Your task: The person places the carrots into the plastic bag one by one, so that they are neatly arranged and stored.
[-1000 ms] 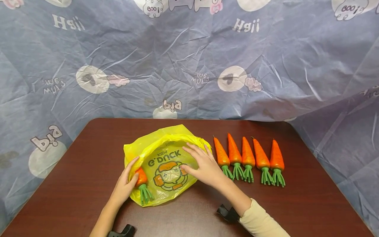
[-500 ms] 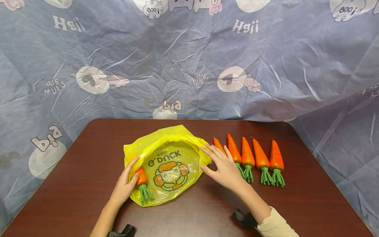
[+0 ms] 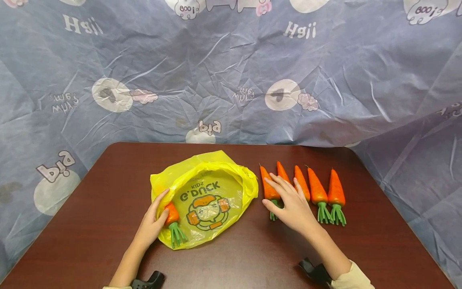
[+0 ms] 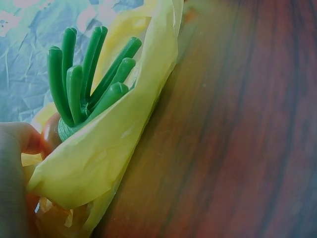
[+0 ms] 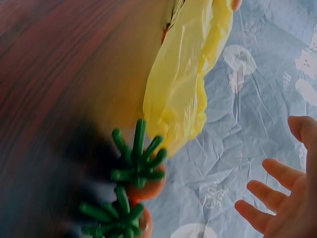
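Note:
A yellow plastic bag (image 3: 249, 182) lies with its mouth open toward me, a printed cartoon showing inside. My left hand (image 3: 149, 224) pinches the bag's left side, thumb against the toy carrot (image 3: 173, 213) just inside the mouth, fingers outside the bag. In the left wrist view this carrot's green leaves (image 4: 91, 87) stick up beside the bag. My right hand (image 3: 294, 206) is spread over the left part of a row of toy carrots, with nothing in it. It partly covers the leftmost carrot (image 3: 265, 182) and the two beside it.
Two more carrots, an inner one (image 3: 317, 188) and the rightmost one (image 3: 336, 190), lie to the right of my right hand, leaves toward me. All rest on a dark wooden table (image 3: 216, 269). A printed grey-blue cloth (image 3: 231, 80) hangs behind its far edge.
My right hand has left the bag's right side and moved right, over the left carrots in the row. My left hand, the bag and its carrot stay in place.

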### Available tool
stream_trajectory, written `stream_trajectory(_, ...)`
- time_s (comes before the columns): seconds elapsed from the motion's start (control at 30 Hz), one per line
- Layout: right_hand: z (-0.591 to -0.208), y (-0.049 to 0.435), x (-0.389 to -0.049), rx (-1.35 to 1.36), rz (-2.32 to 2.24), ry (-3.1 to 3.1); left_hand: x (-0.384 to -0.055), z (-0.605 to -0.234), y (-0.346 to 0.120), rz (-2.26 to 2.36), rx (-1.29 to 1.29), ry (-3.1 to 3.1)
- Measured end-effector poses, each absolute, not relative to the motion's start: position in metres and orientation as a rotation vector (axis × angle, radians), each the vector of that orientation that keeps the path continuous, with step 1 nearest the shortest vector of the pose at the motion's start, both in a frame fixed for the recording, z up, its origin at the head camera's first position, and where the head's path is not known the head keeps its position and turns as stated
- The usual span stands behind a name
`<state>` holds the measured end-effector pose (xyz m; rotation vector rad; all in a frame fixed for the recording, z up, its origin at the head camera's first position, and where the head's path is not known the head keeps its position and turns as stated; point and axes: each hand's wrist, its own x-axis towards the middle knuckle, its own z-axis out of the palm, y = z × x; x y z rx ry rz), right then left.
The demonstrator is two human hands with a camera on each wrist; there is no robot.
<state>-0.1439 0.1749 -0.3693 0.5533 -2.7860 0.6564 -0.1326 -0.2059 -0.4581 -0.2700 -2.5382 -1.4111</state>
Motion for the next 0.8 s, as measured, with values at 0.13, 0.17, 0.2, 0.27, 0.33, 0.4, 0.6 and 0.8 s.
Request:
stream_trajectory(0.13,-0.369,0.186,-0.141,0.52,0.665,-2.792,-0.133,-0.458,-0.206,-1.416,-0.276,-2.531)
stream_trajectory(0.17,-0.369,0.189,-0.141,0.513,0.667,-2.795,-0.133,-0.458,-0.206,-1.418,-0.276,-2.528)
stream_trajectory(0.2,-0.369,0.192,-0.14,0.508,0.665,-2.796,-0.133,-0.458,-0.206,-1.419,-0.277,-2.524)
stream_trajectory(0.27,-0.369,0.198,-0.139,0.502,0.67,-2.794,-0.133,-0.459,-0.206,-1.425,-0.279,-2.521)
stream_trajectory(0.33,-0.37,0.204,-0.139,0.501,0.674,-2.785,-0.134,-0.46,-0.206,-1.43,-0.282,-2.517)
stream_trajectory(0.4,-0.37,0.21,-0.138,0.499,0.676,-2.773,-0.134,-0.461,-0.206,-1.435,-0.285,-2.517)
stream_trajectory(0.6,-0.37,0.224,-0.136,0.494,0.716,-2.736,-0.135,-0.462,-0.207,-1.449,-0.29,-2.513)
stream_trajectory(0.8,-0.37,0.236,-0.134,0.455,0.745,-2.729,-0.134,-0.461,-0.207,-1.418,-0.253,-2.556)
